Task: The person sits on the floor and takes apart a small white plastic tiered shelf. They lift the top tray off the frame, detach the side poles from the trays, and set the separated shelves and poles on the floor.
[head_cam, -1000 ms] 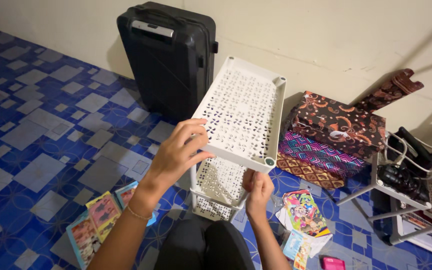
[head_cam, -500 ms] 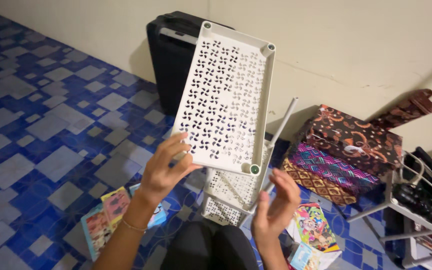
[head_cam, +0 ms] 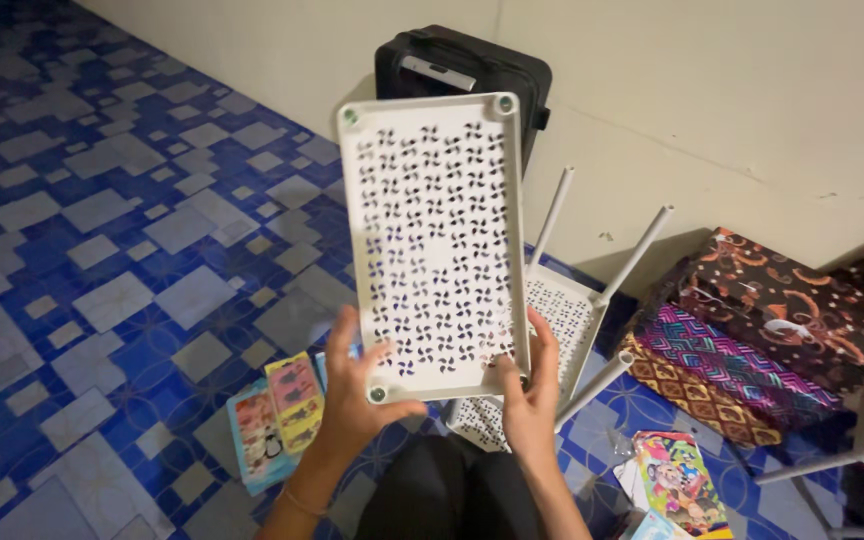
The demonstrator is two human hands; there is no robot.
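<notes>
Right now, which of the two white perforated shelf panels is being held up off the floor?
The larger-looking white panel, gripped at its bottom corners by both hands; the other panel lies behind it with poles sticking up.

Dim, warm indoor light is falling from above, brightening the cream wall (head_cam: 712,110) at upper right. Frame corners are darkening; the black suitcase (head_cam: 462,75) is losing detail, edges slightly softening.

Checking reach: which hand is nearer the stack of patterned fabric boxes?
Right. The right hand is on the panel's edge toward the patterned fabric boxes; the left hand is farther.

White perforated shelf panel (head_cam: 434,245), upright, aloft
</notes>
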